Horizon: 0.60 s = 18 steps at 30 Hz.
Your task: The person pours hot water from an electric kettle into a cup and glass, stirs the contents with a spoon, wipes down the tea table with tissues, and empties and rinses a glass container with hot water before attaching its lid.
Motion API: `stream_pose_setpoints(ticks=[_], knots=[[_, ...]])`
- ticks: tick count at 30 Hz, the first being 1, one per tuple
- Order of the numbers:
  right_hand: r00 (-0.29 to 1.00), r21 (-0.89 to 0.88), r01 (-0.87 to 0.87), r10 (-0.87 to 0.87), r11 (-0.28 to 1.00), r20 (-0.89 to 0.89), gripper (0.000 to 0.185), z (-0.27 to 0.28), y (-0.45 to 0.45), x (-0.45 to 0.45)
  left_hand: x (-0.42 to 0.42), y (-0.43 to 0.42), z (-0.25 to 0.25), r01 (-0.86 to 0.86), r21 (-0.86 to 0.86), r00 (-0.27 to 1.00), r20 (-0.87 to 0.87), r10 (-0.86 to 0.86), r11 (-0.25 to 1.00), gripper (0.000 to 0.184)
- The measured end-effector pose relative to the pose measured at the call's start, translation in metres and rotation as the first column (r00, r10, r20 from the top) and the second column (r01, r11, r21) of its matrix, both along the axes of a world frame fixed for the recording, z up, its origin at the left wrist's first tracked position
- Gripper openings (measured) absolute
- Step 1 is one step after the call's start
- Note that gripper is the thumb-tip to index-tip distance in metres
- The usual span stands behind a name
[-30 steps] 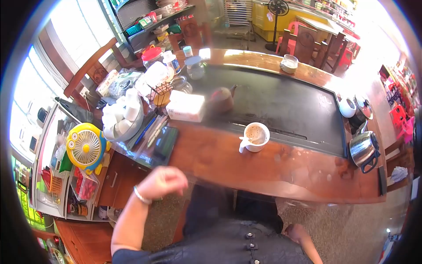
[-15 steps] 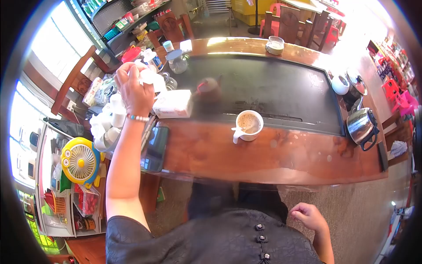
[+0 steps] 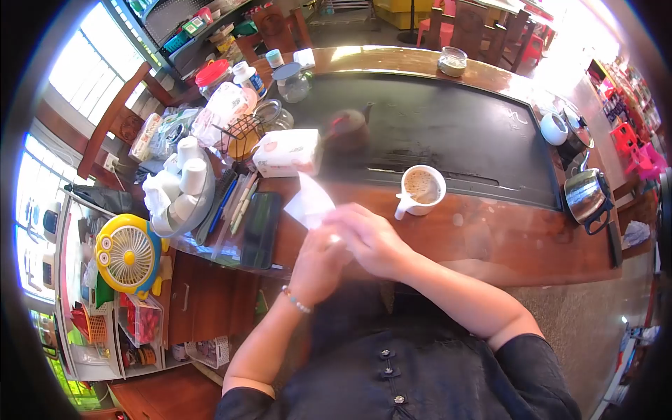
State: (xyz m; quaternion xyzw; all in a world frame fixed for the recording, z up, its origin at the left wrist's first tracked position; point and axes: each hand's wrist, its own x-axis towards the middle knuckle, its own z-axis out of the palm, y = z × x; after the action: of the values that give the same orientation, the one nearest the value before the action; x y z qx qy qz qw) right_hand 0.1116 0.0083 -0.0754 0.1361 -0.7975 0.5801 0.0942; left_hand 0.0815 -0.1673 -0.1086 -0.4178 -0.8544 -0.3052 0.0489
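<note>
- Across the room from me, sunlight falls on a long brown wooden table (image 3: 504, 246), with a broad black rectangular tray (image 3: 455, 115) set into its top.
- The person's left hand (image 3: 320, 257), a beaded bracelet (image 3: 295, 299) at its wrist, is curled above the table's near edge.
- The right hand (image 3: 371, 241) comes in from the other side, its fingers bent over the left one, so the two hands are touching.
- A thin white paper tissue (image 3: 309, 202) sticks out past their fingertips, one pointed corner upward; it is gripped where they meet, though I cannot tell which hand pinches it.
- Just beyond the right hand stands a round white mug (image 3: 431, 206) of frothy brown drink, upright near the tray's near edge, its handle turned toward the hands.
- Behind the tissue sits a white printed tissue pack (image 3: 287, 154), and a dark brown teapot (image 3: 348, 129), blurred to my eye, rests beside it on the tray.
- To the person's left lie a dark flat glossy slab (image 3: 262, 231), some pens (image 3: 243, 204) and a clear bowl (image 3: 205, 210) heaped with white cups (image 3: 190, 171).
- At the table's far right end stands a shiny silver metal kettle (image 3: 586, 196).
</note>
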Motion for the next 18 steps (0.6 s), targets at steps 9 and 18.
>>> stream_pose_setpoints(ticks=[9, 18], knots=[[0.981, 0.771, 0.156, -0.189, 0.617, -0.047, 0.066, -0.044, -0.073, -0.071, 0.005, -0.102, 0.011, -0.552, 0.051, 0.826, -0.103, 0.554, 0.832, 0.053], [0.958, 0.763, 0.285, -0.165, 0.579, -0.233, 0.062, -0.067, -0.056, -0.078, -0.034, -0.119, 0.009, -0.644, -0.055, 0.764, 0.009, 0.646, 0.763, 0.060]])
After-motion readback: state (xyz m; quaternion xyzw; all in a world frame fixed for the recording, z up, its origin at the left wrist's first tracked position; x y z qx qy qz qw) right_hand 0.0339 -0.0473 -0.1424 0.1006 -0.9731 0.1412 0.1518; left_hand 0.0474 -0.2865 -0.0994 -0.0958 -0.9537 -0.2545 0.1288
